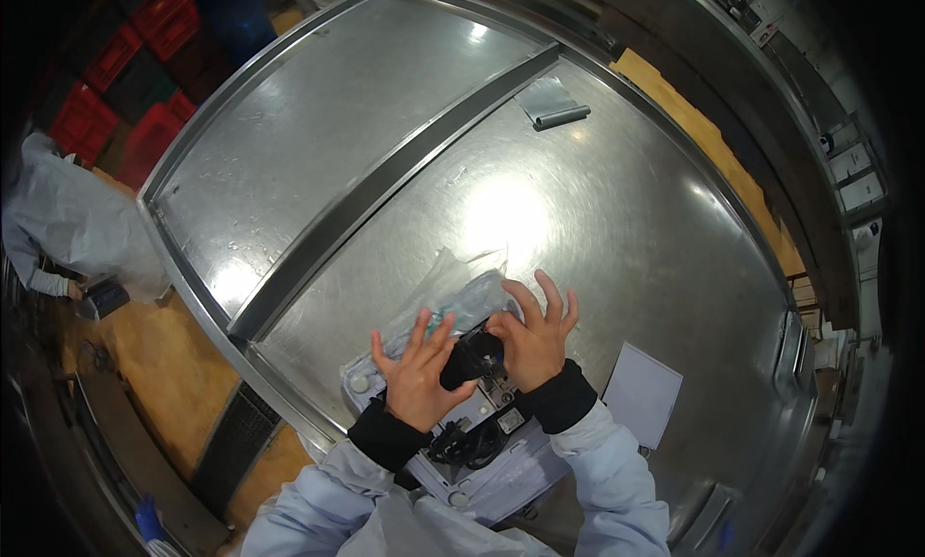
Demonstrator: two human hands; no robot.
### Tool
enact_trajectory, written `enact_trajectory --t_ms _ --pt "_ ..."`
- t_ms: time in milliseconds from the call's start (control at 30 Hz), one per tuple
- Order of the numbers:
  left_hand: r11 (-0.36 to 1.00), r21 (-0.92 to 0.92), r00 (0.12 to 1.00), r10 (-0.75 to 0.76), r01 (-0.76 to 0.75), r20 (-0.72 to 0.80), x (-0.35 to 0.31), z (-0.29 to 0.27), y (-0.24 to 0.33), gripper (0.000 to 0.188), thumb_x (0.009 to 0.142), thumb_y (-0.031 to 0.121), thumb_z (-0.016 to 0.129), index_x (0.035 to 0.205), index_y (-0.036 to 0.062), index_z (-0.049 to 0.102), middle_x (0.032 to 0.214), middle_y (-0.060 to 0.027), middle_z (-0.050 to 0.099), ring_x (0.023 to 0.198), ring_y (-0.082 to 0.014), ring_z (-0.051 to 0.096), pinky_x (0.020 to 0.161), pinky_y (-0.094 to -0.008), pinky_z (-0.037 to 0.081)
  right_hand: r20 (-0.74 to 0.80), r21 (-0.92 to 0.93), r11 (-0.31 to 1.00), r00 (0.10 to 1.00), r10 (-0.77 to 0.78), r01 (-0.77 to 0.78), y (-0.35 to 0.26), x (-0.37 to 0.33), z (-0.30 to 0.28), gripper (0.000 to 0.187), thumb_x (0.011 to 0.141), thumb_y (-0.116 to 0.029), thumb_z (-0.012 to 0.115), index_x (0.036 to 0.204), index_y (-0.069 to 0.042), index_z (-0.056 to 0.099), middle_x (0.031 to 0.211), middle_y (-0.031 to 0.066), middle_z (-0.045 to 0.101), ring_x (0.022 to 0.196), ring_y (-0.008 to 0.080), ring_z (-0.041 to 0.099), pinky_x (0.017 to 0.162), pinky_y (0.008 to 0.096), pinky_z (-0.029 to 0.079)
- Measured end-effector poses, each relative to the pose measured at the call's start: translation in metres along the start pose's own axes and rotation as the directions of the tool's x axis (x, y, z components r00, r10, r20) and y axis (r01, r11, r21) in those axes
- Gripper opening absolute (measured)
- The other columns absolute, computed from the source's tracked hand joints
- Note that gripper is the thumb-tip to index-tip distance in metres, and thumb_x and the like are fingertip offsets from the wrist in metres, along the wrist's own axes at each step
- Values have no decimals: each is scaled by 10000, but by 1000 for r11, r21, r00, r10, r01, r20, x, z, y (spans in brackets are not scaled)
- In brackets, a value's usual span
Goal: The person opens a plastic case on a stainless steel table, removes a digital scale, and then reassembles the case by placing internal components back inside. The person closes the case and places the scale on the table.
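Note:
In front of me a white and grey machine (511, 480) with metal fittings lies on the steel table. A black round part (472, 357) stands out at its middle, between my hands. My left hand (421, 382) is at the part's left side, fingers spread and thumb pointing right below it. At the upper right of the part, my right hand (535, 340) pinches thumb and forefinger together, its other fingers raised. What sits in that pinch is too small to make out. A coiled black cable (472, 448) rests on the machine's near side. Clear plastic wrap (453, 302) lies along its far side.
A white rectangular sheet or panel (644, 395) lies right of the machine. A small grey film roll (561, 117) is at the far side. A raised metal divider (395, 186) crosses the table (655, 229). Another person (87, 220) stands at the left, near red crates (116, 56).

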State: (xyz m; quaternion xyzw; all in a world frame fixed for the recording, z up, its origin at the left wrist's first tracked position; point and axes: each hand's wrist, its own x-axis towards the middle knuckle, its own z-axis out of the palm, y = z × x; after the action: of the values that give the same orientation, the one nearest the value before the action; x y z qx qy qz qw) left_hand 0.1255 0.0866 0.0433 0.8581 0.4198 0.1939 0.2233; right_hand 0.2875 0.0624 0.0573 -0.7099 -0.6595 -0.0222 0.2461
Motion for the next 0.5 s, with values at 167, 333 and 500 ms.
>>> enact_trajectory --t_ms 167,333,500 --pt "1000 -12 1000 -1 1 23 0 0 1 560 507 277 763 998 81 580 1303 9 400 1258 -192 288 939 -611 9 8 -70 991 993 -117 117 -4 -3 6 23 701 -151 583 687 -165 571 1184 -47 447 1218 247 268 949 582 95" --pt "1000 -21 1000 -4 5 13 1 -2 1 542 508 268 762 987 92 581 1298 9 406 1260 -192 284 941 -607 10 66 14 999 997 -50 49 0 2 1 56 683 -151 616 728 -171 588 1225 -32 424 1234 268 241 949 588 91" --pt "1000 -30 1000 -7 7 16 1 -1 1 537 508 267 762 984 97 580 1294 7 412 1263 -192 277 944 -602 1 210 141 989 978 4 -34 16 6 -13 154 645 -150 669 785 -196 625 1267 -15 394 1244 294 212 952 589 86"
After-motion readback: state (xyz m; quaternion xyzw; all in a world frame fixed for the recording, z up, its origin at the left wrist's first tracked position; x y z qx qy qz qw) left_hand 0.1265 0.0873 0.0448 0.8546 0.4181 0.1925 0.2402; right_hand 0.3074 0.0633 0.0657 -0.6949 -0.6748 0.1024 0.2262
